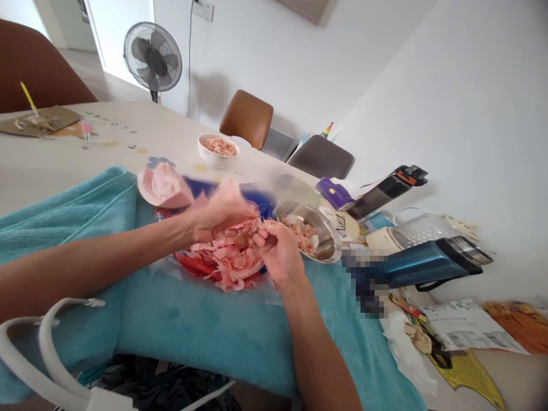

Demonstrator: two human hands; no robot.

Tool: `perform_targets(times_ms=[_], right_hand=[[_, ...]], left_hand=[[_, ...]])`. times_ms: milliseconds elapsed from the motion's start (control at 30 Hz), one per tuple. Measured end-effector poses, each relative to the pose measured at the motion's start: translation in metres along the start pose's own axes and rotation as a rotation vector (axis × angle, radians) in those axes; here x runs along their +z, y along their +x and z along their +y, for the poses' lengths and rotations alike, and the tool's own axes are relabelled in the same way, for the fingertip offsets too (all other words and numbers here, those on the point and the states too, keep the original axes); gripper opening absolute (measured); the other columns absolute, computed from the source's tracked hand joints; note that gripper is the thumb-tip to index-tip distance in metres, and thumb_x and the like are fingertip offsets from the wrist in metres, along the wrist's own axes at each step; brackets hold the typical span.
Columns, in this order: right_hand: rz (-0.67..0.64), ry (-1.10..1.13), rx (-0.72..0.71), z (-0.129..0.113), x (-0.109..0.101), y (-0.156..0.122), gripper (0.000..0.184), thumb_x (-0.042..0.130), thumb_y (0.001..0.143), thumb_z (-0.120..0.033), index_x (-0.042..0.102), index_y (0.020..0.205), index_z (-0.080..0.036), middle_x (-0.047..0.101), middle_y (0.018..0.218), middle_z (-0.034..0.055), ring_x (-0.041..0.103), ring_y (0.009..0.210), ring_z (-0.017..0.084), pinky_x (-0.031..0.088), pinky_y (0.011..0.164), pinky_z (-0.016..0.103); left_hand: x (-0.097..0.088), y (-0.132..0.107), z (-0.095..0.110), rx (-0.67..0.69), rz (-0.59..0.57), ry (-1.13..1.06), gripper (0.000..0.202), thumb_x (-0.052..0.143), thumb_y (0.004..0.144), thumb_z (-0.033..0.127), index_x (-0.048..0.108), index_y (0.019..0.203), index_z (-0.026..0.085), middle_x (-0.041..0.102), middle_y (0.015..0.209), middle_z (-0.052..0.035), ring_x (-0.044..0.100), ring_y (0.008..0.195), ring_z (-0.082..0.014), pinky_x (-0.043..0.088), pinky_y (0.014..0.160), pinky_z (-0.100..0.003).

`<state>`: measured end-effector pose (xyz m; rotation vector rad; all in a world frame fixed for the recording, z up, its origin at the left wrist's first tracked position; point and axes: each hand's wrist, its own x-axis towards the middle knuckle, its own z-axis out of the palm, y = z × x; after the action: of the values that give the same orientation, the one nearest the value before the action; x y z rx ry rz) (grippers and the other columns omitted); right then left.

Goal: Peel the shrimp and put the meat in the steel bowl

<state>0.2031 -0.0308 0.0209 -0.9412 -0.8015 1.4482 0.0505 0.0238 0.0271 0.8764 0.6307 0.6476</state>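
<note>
My left hand (222,216), partly blurred, is closed around a pale pink pomelo piece (231,194). Close beside it, my right hand (281,251) has its fingers bent in a pinch at the same fruit; the exact bit between them is hard to make out. Under both hands lies a heap of torn pink pomelo membranes (233,268) on a red and blue plastic bag (194,265). A steel bowl (329,237) with peeled pulp (303,235) stands just right of my right hand. Behind my left wrist rests a thick pink pomelo rind (165,185).
A turquoise towel (205,337) covers the near table. Farther back stands a white bowl (218,157) of pulp. On the right are a blue bottle (432,262), a dark bottle (383,194), a purple tissue pack (334,194) and scissors (440,351). A white tube (55,354) hangs at lower left.
</note>
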Motion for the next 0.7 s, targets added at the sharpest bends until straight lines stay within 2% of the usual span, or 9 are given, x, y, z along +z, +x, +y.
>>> perform_targets(times_ms=[67,167,300,400,500,700], right_hand=[[0.007,0.014,0.01,0.0,-0.002,0.001,0.024,0.063,0.061,-0.02,0.041,0.053,-0.02,0.041,0.056,-0.0058,0.036,0.052,0.008,0.034,0.053,0.026],[0.024,0.015,0.012,0.002,-0.006,0.004,0.023,0.065,0.063,-0.021,0.043,0.055,-0.02,0.043,0.056,-0.0062,0.039,0.051,0.008,0.036,0.054,0.025],[0.021,0.023,0.02,0.008,-0.007,0.006,0.02,0.064,0.062,-0.02,0.045,0.055,-0.019,0.045,0.054,-0.0059,0.041,0.05,0.007,0.034,0.051,0.023],[0.009,0.047,0.037,0.013,-0.007,0.008,0.018,0.061,0.061,-0.017,0.045,0.054,-0.018,0.045,0.053,-0.0059,0.041,0.049,0.007,0.033,0.049,0.022],[0.009,0.068,0.039,0.015,-0.006,0.009,0.018,0.06,0.06,-0.016,0.045,0.051,-0.018,0.045,0.053,-0.0056,0.041,0.049,0.007,0.034,0.048,0.021],[0.056,0.069,0.06,0.016,-0.006,0.008,0.017,0.063,0.058,-0.019,0.049,0.049,-0.018,0.046,0.049,-0.0058,0.042,0.045,0.007,0.038,0.047,0.023]], left_hand=[[-0.001,-0.002,0.003,0.058,0.016,0.088,0.01,0.072,0.077,0.022,0.07,0.085,0.016,0.069,0.075,-0.0036,0.064,0.062,-0.0109,0.052,0.052,-0.018],[-0.003,-0.004,0.011,0.123,0.068,0.259,0.01,0.075,0.074,0.023,0.07,0.079,0.017,0.065,0.068,-0.0022,0.057,0.052,-0.0085,0.041,0.041,-0.016],[-0.001,0.005,0.027,0.177,0.004,0.468,0.008,0.075,0.072,0.023,0.071,0.077,0.018,0.06,0.061,-0.0019,0.043,0.04,-0.0056,0.026,0.034,-0.017],[0.008,0.028,0.038,0.196,-0.031,0.663,0.01,0.077,0.067,0.024,0.072,0.074,0.018,0.056,0.052,-0.001,0.039,0.037,-0.0071,0.023,0.032,-0.02],[0.025,0.06,0.044,0.236,-0.063,0.807,0.011,0.079,0.064,0.024,0.072,0.07,0.017,0.052,0.047,-0.0005,0.038,0.035,-0.0084,0.022,0.032,-0.022],[0.062,0.114,0.032,0.308,-0.127,1.016,0.005,0.07,0.065,0.013,0.072,0.068,0.017,0.052,0.048,0.0007,0.043,0.043,-0.0104,0.032,0.042,-0.024]])
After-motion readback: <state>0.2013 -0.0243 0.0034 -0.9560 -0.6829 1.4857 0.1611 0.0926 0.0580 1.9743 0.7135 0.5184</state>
